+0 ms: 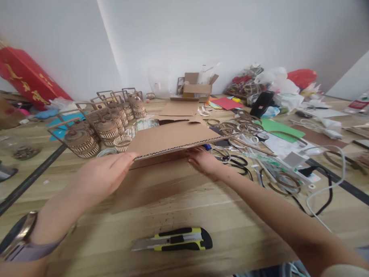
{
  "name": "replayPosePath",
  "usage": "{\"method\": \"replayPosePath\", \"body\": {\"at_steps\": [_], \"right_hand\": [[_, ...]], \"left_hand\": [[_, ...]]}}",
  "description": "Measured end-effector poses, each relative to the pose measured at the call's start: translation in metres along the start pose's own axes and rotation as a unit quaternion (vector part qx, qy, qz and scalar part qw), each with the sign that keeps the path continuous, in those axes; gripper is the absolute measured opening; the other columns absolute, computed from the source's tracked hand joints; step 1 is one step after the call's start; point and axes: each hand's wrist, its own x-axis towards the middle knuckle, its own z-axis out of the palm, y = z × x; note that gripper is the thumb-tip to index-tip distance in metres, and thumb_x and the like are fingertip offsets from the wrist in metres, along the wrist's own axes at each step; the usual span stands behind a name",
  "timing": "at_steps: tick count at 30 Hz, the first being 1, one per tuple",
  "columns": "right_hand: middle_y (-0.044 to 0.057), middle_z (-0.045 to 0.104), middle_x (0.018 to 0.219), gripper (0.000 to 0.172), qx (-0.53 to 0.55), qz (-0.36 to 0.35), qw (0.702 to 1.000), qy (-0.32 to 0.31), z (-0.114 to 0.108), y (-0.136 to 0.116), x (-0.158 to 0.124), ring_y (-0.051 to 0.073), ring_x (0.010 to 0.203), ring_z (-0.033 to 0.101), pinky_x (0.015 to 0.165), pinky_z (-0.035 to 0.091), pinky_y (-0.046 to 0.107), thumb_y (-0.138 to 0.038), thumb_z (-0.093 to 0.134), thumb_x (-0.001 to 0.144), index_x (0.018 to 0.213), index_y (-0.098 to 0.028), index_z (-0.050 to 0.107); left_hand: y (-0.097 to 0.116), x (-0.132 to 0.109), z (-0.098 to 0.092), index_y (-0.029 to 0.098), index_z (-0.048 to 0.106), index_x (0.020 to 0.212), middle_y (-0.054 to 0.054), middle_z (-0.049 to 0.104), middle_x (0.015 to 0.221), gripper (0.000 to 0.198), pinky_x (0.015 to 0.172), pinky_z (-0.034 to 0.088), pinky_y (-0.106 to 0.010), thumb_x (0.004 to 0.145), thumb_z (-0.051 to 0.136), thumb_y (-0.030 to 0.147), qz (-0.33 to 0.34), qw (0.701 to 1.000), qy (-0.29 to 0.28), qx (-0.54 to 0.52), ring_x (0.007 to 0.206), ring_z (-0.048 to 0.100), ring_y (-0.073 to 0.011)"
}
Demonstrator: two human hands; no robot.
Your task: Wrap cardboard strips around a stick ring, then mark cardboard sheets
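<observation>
A folded sheet of brown cardboard [175,135] is raised at a tilt over the table, its corrugated cut edge facing me. My left hand [110,173] is closed on its near left corner, thumb and fingers pinching the board. Under the near edge, my right hand [205,161] grips the board from below, with part of the fingers hidden beneath it. Closer to me lies a yellow and black utility knife [182,239], its blade out and pointing left, touched by neither hand.
Several small bamboo baskets with handles [108,129] stand at the left. Bamboo rings [240,126], cables [330,186] and green paper [281,130] clutter the right. Behind are an open carton [196,89] and plastic bags [284,88]. A wire spool [2,171] sits far left.
</observation>
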Motion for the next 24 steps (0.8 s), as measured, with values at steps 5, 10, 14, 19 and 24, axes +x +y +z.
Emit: {"method": "replayPosePath", "body": {"at_steps": [5,10,14,19,24], "right_hand": [[0.017,0.059,0.141,0.054,0.02,0.007,0.999,-0.028,0.007,0.005,0.028,0.033,0.13,0.053,0.109,0.04,0.05,-0.019,0.067,0.082,0.135,-0.015,0.059],[0.013,0.067,0.131,0.049,0.048,0.03,0.997,-0.05,-0.008,-0.005,-0.003,0.033,0.123,0.059,0.104,0.046,0.044,-0.029,0.068,0.082,0.13,-0.019,0.064],[0.011,0.075,0.111,0.029,0.068,0.057,0.995,-0.054,-0.042,-0.014,-0.058,0.028,0.102,0.07,0.09,0.053,0.04,-0.028,0.05,0.094,0.113,-0.02,0.071],[0.007,0.077,0.093,0.023,0.11,0.061,0.992,-0.012,-0.099,-0.008,-0.157,0.025,0.087,0.072,0.078,0.059,0.038,-0.04,0.052,0.096,0.095,-0.03,0.072],[0.006,0.073,0.076,0.024,0.12,0.177,0.977,0.011,-0.128,0.008,-0.23,0.028,0.067,0.07,0.051,0.057,0.037,-0.053,0.053,0.091,0.08,-0.041,0.072]], "left_hand": [[0.009,0.004,-0.001,0.019,0.059,0.117,-0.01,0.077,0.098,0.031,0.063,0.06,-0.032,0.103,0.032,0.02,0.066,0.994,0.042,0.07,0.078,0.074,-0.0221],[0.018,-0.007,0.011,0.015,0.059,0.122,-0.01,0.076,0.104,0.035,0.071,0.061,-0.035,0.101,0.032,0.013,0.076,0.995,0.036,0.056,0.085,0.073,-0.0228],[0.025,-0.021,0.021,0.012,0.055,0.13,-0.012,0.074,0.113,0.041,0.079,0.06,-0.036,0.096,0.034,0.005,0.082,0.995,0.012,0.061,0.097,0.072,-0.0241],[0.043,-0.031,0.025,0.009,0.055,0.131,-0.014,0.072,0.12,0.045,0.093,0.055,-0.035,0.094,0.032,-0.001,0.11,0.992,-0.022,0.06,0.108,0.068,-0.0221],[0.067,-0.057,0.056,0.008,0.062,0.122,-0.014,0.073,0.117,0.043,0.088,0.056,-0.034,0.094,0.031,-0.002,0.118,0.991,-0.026,0.064,0.106,0.069,-0.0223]]}}
